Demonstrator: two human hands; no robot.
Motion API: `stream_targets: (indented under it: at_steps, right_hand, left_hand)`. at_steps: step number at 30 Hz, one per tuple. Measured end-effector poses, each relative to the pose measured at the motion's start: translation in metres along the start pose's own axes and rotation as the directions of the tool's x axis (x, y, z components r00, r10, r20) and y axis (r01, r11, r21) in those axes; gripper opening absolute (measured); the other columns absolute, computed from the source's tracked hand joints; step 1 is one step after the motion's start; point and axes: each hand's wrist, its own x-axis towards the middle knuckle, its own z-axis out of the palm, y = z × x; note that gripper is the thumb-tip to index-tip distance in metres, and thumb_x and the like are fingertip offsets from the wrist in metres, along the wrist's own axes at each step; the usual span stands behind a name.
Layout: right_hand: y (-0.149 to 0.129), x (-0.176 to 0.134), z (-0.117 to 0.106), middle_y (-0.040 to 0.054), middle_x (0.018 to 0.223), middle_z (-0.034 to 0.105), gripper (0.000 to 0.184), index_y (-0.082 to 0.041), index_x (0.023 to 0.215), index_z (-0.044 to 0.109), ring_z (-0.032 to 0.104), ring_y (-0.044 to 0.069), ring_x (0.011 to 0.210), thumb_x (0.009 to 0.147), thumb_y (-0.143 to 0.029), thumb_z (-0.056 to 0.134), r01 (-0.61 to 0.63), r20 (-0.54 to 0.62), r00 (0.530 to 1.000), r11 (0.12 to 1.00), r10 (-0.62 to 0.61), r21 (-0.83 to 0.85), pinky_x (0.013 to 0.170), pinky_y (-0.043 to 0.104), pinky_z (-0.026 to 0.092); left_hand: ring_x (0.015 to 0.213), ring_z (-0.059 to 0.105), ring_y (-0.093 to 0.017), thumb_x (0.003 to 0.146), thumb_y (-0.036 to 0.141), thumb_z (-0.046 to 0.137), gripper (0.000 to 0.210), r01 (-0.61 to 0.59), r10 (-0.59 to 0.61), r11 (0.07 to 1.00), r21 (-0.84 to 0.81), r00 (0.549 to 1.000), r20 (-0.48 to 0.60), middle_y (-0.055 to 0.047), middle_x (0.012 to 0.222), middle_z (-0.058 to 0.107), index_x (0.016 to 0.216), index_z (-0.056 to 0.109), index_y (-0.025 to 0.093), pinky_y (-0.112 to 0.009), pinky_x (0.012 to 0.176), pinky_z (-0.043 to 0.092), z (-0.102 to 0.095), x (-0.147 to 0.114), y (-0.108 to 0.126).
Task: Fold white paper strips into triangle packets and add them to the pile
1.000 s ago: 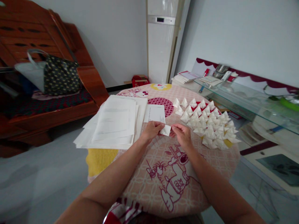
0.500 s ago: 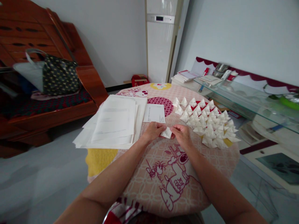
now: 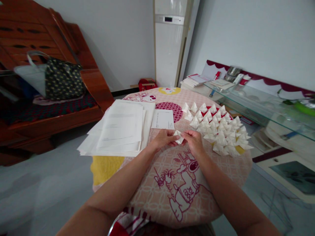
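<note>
A rounded table [image 3: 152, 193] in a pink patterned cloth [image 3: 236, 170] carries a broad pile of white sheets [image 3: 120, 127] on its left side and, on its right, a crowd of pointed folded paper pieces [image 3: 220, 137] standing close together in uneven rows. Just beside the pile lies a smaller printed sheet [image 3: 162, 119], and in front of it the left hand [image 3: 162, 138] and right hand [image 3: 193, 140] pinch opposite sides of one small folded paper [image 3: 179, 137], thumbs and fingers drawn together, over the near-middle of the table.
</note>
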Motion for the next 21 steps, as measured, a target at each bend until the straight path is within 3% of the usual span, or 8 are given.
stream_targets:
  at_steps: [4,10,16,21]
  right_hand:
    - [0.000,0.000,0.002,0.0009,0.054,0.065,0.023,-0.024,0.063,0.069,0.055,0.018,0.046,0.068,-0.045,0.075,-0.009,0.006,1.000,0.999,0.008,0.040,0.045,0.031,0.047]
    - [-0.003,-0.002,0.003,0.0008,0.057,0.066,0.025,-0.024,0.066,0.070,0.056,0.018,0.048,0.069,-0.048,0.076,-0.023,0.043,0.999,0.998,0.021,0.058,0.046,0.031,0.047]
    - [-0.005,-0.003,-0.002,-0.0005,0.058,0.066,0.020,-0.023,0.062,0.072,0.055,0.016,0.053,0.070,-0.041,0.076,0.001,0.104,0.995,1.000,-0.002,0.015,0.049,0.028,0.044]
    - [-0.009,-0.002,-0.008,-0.0026,0.051,0.057,0.023,-0.020,0.056,0.069,0.045,0.012,0.049,0.067,-0.040,0.075,-0.004,0.225,0.974,0.997,0.023,-0.082,0.048,0.025,0.033]
  left_hand:
    - [0.060,0.067,-0.012,0.068,0.043,0.090,0.040,0.030,-0.031,0.999,-0.024,0.999,-0.031,-0.006,0.073,0.075,0.084,0.076,0.009,-0.023,0.061,0.054,0.003,0.000,0.000]
    - [0.053,0.064,-0.009,0.074,0.027,0.086,0.021,0.039,-0.037,0.999,0.021,0.996,-0.077,-0.004,0.067,0.073,0.079,0.075,0.009,-0.019,0.054,0.052,0.004,-0.002,0.005]
    - [0.048,0.065,-0.011,0.076,0.023,0.086,0.022,0.130,-0.129,0.982,0.135,0.992,-0.015,-0.002,0.055,0.068,0.069,0.069,0.011,-0.019,0.049,0.052,0.000,-0.003,0.007]
    - [0.049,0.066,-0.013,0.074,0.021,0.086,0.020,0.194,-0.207,0.963,0.189,0.977,0.054,-0.004,0.056,0.070,0.067,0.071,0.010,-0.020,0.048,0.052,-0.001,-0.003,0.006]
